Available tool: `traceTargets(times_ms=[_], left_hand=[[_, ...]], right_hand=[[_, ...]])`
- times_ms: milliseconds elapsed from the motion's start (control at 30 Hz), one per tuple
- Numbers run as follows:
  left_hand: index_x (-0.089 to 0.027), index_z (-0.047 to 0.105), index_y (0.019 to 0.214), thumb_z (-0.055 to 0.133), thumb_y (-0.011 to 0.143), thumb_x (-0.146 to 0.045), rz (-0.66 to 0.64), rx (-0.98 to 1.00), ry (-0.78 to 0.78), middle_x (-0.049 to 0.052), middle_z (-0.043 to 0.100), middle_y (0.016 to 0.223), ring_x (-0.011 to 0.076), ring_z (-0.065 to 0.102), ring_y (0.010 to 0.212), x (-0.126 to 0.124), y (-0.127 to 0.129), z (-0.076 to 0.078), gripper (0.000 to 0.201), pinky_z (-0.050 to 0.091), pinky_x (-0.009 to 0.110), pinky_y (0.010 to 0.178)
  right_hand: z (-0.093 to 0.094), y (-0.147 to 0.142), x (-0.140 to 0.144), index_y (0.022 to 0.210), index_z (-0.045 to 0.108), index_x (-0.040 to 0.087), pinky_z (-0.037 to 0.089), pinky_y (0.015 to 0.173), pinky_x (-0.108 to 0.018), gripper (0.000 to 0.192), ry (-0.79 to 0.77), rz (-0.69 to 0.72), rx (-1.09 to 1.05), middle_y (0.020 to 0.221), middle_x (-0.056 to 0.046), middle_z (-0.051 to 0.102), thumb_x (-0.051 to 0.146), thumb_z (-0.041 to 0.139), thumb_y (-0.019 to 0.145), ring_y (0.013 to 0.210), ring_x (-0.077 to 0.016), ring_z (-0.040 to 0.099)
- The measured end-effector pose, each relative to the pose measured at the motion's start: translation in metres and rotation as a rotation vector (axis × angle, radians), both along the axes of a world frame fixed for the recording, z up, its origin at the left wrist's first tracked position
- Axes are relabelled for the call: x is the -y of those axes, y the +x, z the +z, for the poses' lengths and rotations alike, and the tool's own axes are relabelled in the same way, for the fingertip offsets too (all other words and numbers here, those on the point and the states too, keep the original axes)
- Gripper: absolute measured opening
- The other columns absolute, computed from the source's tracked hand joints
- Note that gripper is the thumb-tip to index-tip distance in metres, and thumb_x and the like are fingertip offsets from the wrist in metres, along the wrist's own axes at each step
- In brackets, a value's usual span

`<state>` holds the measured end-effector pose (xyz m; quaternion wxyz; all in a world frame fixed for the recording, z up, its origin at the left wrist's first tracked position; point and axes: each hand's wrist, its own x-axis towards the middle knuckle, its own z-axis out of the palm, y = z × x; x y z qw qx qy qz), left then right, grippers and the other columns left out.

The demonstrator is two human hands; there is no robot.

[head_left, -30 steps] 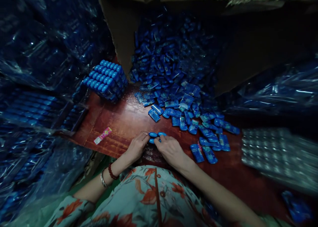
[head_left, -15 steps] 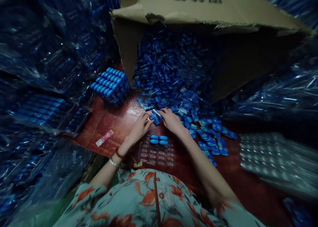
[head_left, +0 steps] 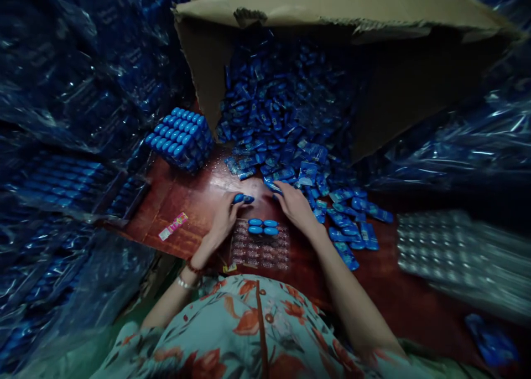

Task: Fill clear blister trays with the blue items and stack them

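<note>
Head view: a person in a floral shirt [head_left: 244, 329] works at a reddish-brown table [head_left: 199, 196] with both bare hands. The left hand [head_left: 226, 216] is pinching small blue pieces [head_left: 240, 198] at its fingertips, just above the table; the thumb is mostly hidden. The right hand [head_left: 295, 206] is reaching to the near edge of a pile, its fingers bent over a blue packet [head_left: 271, 186]; whether they pinch it or only touch it, I cannot tell.

Between the forearms lies a clear blister tray [head_left: 260, 253], with four glossy blue ovals [head_left: 263, 227] in a two-by-two block at its far end. Beyond the hands, the pile of blue packets [head_left: 286, 119] spills from a torn-edged cardboard box [head_left: 340, 8] onto the table. Left of the pile stands a stack of filled trays [head_left: 179, 141], rows of blue ovals on top. A pink packet [head_left: 173, 226] lies near the table's left edge. To the right rests a stack of clear trays [head_left: 448, 252]. Plastic-wrapped blue bundles [head_left: 74, 80] crowd the left side. Two bracelets [head_left: 186, 283] circle the left wrist.
</note>
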<state>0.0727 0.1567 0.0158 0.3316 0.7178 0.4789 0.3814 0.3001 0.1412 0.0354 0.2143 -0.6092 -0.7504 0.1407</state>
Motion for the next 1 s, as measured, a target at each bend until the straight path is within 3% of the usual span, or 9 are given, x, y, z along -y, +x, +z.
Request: traceTargets(times_ms=[67, 133, 233, 300, 433, 500, 700, 833, 1000], left_hand=[[-0.018, 0.059, 0.101, 0.050, 0.088, -0.026, 0.096, -0.015, 0.004, 0.006, 0.062, 0.095, 0.0175, 0.059, 0.089, 0.028, -0.025, 0.012, 0.017, 0.049, 0.033, 0.080], [-0.018, 0.059, 0.100, 0.056, 0.085, -0.029, 0.199, -0.042, -0.004, 0.004, 0.063, 0.091, 0.0165, 0.060, 0.084, 0.057, -0.044, 0.019, 0.018, 0.050, 0.030, 0.076], [-0.019, 0.059, 0.097, 0.060, 0.083, -0.030, 0.168, -0.067, -0.027, 0.002, 0.064, 0.085, 0.0141, 0.061, 0.076, 0.090, -0.049, 0.017, 0.018, 0.052, 0.025, 0.068], [-0.019, 0.059, 0.098, 0.057, 0.085, -0.028, 0.069, -0.060, 0.003, 0.002, 0.064, 0.083, 0.0128, 0.061, 0.073, 0.099, -0.039, 0.008, 0.016, 0.051, 0.023, 0.066], [-0.018, 0.056, 0.107, 0.044, 0.092, -0.022, -0.164, -0.118, 0.170, 0.006, 0.063, 0.087, 0.0146, 0.061, 0.078, 0.092, -0.018, -0.012, 0.020, 0.051, 0.026, 0.070], [-0.017, 0.055, 0.109, 0.036, 0.093, -0.019, -0.280, -0.231, 0.237, 0.006, 0.061, 0.084, 0.0147, 0.059, 0.076, 0.085, -0.013, -0.013, 0.025, 0.050, 0.026, 0.068], [-0.018, 0.054, 0.108, 0.034, 0.091, -0.012, -0.487, -0.535, 0.245, 0.008, 0.058, 0.093, 0.0183, 0.056, 0.087, 0.078, -0.004, 0.008, 0.026, 0.050, 0.031, 0.077], [-0.019, 0.053, 0.108, 0.036, 0.087, -0.007, -0.505, -0.606, 0.278, 0.009, 0.059, 0.096, 0.0193, 0.057, 0.091, 0.074, 0.000, 0.008, 0.030, 0.051, 0.034, 0.081], [-0.016, 0.043, 0.128, 0.033, 0.091, -0.010, -0.461, -0.431, 0.459, 0.015, 0.058, 0.107, 0.0209, 0.057, 0.099, 0.061, -0.011, -0.010, 0.039, 0.052, 0.033, 0.081]], right_hand=[[0.004, 0.020, 0.033, 0.124, 0.038, 0.018, 0.047, 0.073, -0.033, 0.036, -0.027, -0.186, -0.302, 0.103, -0.010, 0.061, 0.033, 0.043, 0.091, 0.081, -0.0197, 0.061], [0.009, 0.037, 0.069, 0.116, 0.041, 0.020, 0.049, 0.059, -0.028, 0.035, -0.142, -0.260, -0.524, 0.090, -0.004, 0.062, 0.039, 0.049, 0.088, 0.063, -0.0152, 0.059], [0.014, 0.043, 0.111, 0.097, 0.052, 0.021, 0.043, 0.046, -0.023, 0.027, -0.342, -0.234, -0.566, 0.078, 0.000, 0.060, 0.043, 0.059, 0.081, 0.051, -0.0106, 0.051], [0.009, 0.029, 0.124, 0.093, 0.056, 0.021, 0.043, 0.047, -0.022, 0.024, -0.328, -0.239, -0.516, 0.074, 0.001, 0.060, 0.041, 0.060, 0.081, 0.052, -0.0108, 0.051], [-0.010, -0.010, 0.124, 0.102, 0.056, 0.020, 0.052, 0.071, -0.029, 0.016, -0.093, -0.128, -0.364, 0.090, -0.005, 0.063, 0.026, 0.050, 0.088, 0.079, -0.0168, 0.061], [-0.015, -0.022, 0.122, 0.109, 0.055, 0.019, 0.052, 0.079, -0.032, 0.024, -0.024, -0.036, -0.183, 0.099, -0.008, 0.062, 0.016, 0.041, 0.089, 0.091, -0.0187, 0.060], [0.007, -0.046, 0.113, 0.113, 0.053, 0.016, 0.053, 0.072, -0.031, 0.036, -0.116, 0.112, 0.355, 0.100, -0.011, 0.060, 0.003, 0.037, 0.084, 0.091, -0.0211, 0.058], [0.021, -0.064, 0.099, 0.107, 0.056, 0.013, 0.051, 0.059, -0.029, 0.029, -0.143, 0.139, 0.506, 0.090, -0.012, 0.060, 0.005, 0.039, 0.085, 0.078, -0.0210, 0.059], [0.011, -0.053, 0.101, 0.125, 0.049, 0.019, 0.050, 0.061, -0.026, 0.037, 0.006, 0.093, 0.450, 0.096, -0.009, 0.064, 0.013, 0.043, 0.089, 0.073, -0.0169, 0.061]])
